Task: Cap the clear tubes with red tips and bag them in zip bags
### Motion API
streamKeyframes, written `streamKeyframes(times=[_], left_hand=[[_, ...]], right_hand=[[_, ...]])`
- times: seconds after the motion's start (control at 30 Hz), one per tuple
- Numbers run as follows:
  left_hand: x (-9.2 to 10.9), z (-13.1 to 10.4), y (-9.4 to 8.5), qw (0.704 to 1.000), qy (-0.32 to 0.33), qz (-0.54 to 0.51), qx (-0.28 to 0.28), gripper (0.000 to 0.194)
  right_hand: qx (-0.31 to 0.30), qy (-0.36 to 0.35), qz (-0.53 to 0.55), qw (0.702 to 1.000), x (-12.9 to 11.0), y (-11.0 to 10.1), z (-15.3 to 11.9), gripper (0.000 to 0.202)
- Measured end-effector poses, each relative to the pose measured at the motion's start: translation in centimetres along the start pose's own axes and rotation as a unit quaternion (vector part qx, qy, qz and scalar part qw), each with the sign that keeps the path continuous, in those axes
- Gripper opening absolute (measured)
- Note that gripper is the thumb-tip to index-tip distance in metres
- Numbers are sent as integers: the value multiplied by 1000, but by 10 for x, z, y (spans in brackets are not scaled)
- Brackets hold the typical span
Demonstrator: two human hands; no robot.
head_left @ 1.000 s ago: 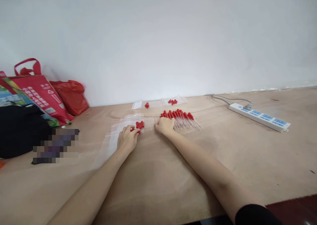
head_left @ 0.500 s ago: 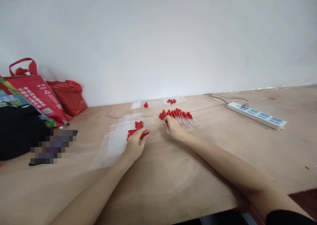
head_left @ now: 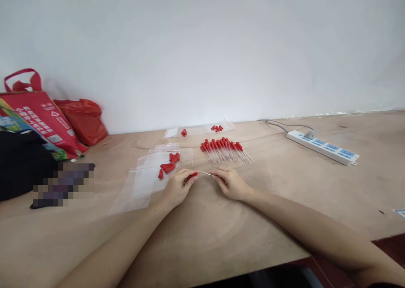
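Note:
My left hand (head_left: pixel 179 187) is closed, pinching a red rubber dropper bulb (head_left: pixel 193 175) between thumb and fingers. Facing it, my right hand (head_left: pixel 231 183) grips a thin clear dropper tube (head_left: pixel 205 173). The tube's left end meets the mouth of the bulb; whether it is inside cannot be made out. Loose red bulbs (head_left: pixel 167 167) lie beyond my left hand, beside a row of clear tubes (head_left: pixel 186 156). Past my right hand lies a pile of droppers (head_left: pixel 223 149), red bulbs on clear tubes, tips pointing towards me.
Clear plastic bags (head_left: pixel 139 182) lie flat at left. Near the wall are another bag (head_left: pixel 230 125) and more red bulbs (head_left: pixel 217 128). A power strip (head_left: pixel 322 148) with a plugged cable sits at right. A red shopping bag (head_left: pixel 47 119) and black cloth (head_left: pixel 25 165) stand far left.
My left hand has come away from the loose bulbs with one bulb. My right hand has moved nearer to me, away from the pile, bringing the tube to that bulb.

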State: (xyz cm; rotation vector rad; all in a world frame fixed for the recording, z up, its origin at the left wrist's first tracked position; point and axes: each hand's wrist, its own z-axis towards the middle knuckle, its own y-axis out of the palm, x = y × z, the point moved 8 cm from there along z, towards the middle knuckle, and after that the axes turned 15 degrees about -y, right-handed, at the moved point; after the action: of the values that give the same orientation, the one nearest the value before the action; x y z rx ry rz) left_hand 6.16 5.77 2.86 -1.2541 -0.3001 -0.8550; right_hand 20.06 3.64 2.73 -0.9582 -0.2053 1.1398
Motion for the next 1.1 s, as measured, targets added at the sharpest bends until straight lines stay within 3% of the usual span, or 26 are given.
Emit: streamKeyframes(times=[0.2,0.5,0.7,1.1], left_hand=[[0,-1,0,999,-12,-30,-9,18],[20,-14,10,992,55,32,-105,19],[31,-19,9,990,79,69,-97,22],[36,-23,14,982,133,90,-99,21]], right_hand=[[-27,8,-5,1000,1,5,-2,24],[-108,-15,-1,994,5,3,-2,19],[-117,-18,-56,991,0,5,-1,18],[-110,17,-3,994,-7,19,3,17]])
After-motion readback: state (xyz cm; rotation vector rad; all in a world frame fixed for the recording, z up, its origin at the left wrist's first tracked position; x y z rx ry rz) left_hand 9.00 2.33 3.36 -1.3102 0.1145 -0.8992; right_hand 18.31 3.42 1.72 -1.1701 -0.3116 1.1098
